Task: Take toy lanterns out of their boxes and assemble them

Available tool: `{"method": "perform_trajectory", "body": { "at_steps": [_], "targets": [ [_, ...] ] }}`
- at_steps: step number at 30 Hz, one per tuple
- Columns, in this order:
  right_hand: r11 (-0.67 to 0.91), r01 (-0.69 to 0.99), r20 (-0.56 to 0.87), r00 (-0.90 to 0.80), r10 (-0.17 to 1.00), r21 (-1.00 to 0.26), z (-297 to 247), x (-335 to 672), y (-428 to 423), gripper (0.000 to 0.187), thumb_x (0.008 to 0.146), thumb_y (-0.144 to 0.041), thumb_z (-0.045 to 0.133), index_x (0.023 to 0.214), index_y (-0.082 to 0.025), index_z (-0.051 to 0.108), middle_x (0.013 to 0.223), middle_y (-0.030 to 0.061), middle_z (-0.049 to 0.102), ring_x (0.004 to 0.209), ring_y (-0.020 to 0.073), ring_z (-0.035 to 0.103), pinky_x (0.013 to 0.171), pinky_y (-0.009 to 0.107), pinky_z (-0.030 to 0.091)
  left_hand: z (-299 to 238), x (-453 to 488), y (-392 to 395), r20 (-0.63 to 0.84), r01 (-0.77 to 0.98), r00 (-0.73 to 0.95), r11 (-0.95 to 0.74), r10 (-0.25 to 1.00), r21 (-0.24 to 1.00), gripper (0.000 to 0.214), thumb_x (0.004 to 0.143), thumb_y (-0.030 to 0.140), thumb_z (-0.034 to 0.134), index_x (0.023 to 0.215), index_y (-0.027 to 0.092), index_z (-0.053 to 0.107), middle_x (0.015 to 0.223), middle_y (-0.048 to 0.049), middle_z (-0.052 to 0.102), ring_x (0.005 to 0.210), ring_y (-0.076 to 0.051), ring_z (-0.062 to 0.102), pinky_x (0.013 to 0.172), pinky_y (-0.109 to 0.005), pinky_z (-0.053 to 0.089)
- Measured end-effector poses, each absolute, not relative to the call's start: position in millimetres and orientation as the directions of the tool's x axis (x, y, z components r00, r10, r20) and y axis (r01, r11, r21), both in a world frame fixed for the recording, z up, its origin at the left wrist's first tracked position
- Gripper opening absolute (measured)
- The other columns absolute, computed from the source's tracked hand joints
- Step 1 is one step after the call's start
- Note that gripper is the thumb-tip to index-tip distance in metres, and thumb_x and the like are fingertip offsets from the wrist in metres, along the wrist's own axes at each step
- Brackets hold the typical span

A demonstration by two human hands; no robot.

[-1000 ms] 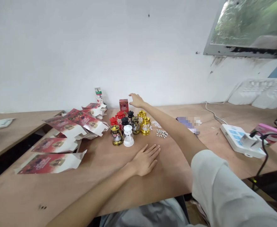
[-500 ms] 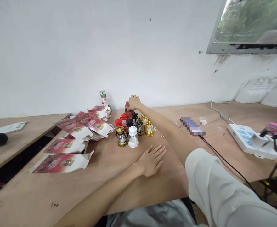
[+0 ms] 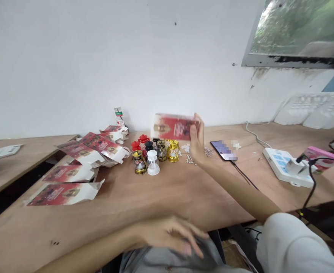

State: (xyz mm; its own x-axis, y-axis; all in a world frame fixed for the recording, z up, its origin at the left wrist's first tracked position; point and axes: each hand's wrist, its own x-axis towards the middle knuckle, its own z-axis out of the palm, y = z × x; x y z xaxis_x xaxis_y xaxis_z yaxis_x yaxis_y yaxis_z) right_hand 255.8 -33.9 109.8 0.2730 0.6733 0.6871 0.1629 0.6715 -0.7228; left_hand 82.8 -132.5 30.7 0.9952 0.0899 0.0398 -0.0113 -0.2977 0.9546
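Note:
My right hand (image 3: 197, 140) grips one end of a red printed cardboard box (image 3: 174, 127), held sideways above the back of the table and slightly blurred. Below it stands a cluster of small lanterns: a white one (image 3: 153, 163), a bronze one (image 3: 139, 163), a gold one (image 3: 173, 151), plus red ones (image 3: 143, 141) and black ones (image 3: 149, 147). Near my lap, over the table's front edge, my left hand (image 3: 169, 235) hangs with its fingers apart and nothing in it. Several red and white boxes (image 3: 67, 193) with raised end flaps lie to the left.
A phone (image 3: 224, 150) on a black cable and a white power strip (image 3: 288, 167) lie on the right, beside a pink box (image 3: 320, 159). Small white pieces (image 3: 190, 160) are scattered right of the lanterns. A tube (image 3: 118, 116) stands against the wall.
My right hand has come back from behind the lanterns, lifting the red box up and to the right. My left hand has left the tabletop and moved down towards my lap.

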Motion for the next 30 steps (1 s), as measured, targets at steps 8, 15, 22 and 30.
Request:
{"method": "perform_trajectory", "body": {
  "at_steps": [8,15,22,30],
  "targets": [
    [0.520,-0.038,0.510,0.145,0.848,-0.853,22.1,221.0,-79.2,0.064,0.086,-0.068,0.025,0.134,-0.029,0.043,0.139,0.0042,0.047,0.139,0.0165,0.029,0.117,0.038,0.020,30.4,86.1,-87.5,0.083,-0.393,0.240,0.019,0.967,0.919,0.061,0.057,0.033,0.082,0.111,0.020,0.058,0.120,-0.0085,0.061,0.116,-0.027,0.054,0.095,-0.045,0.048],
    [0.465,-0.155,0.448,0.134,0.884,-0.871,15.5,224.2,-75.3,0.071,0.085,-0.071,0.020,0.130,-0.026,0.049,0.127,0.0063,0.059,0.130,0.0202,0.043,0.109,0.038,0.037,27.9,73.6,-74.8,0.118,-0.479,0.055,-0.078,0.992,0.875,0.052,0.052,0.042,0.082,0.095,0.024,0.061,0.098,-0.0007,0.070,0.097,-0.024,0.064,0.085,-0.040,0.053],
    [0.664,0.183,0.680,0.034,0.733,-0.725,14.4,238.2,-78.3,0.037,0.092,-0.047,0.038,0.123,-0.036,0.055,0.132,0.0029,0.049,0.127,0.0200,0.043,0.110,0.040,0.031,39.9,55.4,-62.4,0.202,-0.518,-0.034,-0.191,0.979,0.834,0.043,0.060,0.042,0.077,0.097,0.026,0.061,0.101,0.0019,0.068,0.100,-0.021,0.063,0.081,-0.032,0.055],
    [0.581,0.212,0.592,-0.010,0.806,-0.786,10.6,238.3,-73.9,0.035,0.090,-0.048,0.042,0.093,-0.028,0.071,0.112,0.0056,0.052,0.111,0.0213,0.051,0.101,0.037,0.039,33.3,61.2,-63.4,0.185,-0.504,-0.052,-0.186,0.981,0.843,0.050,0.056,0.039,0.081,0.098,0.022,0.060,0.096,-0.0010,0.069,0.090,-0.020,0.065,0.079,-0.033,0.056]
  ]
}}
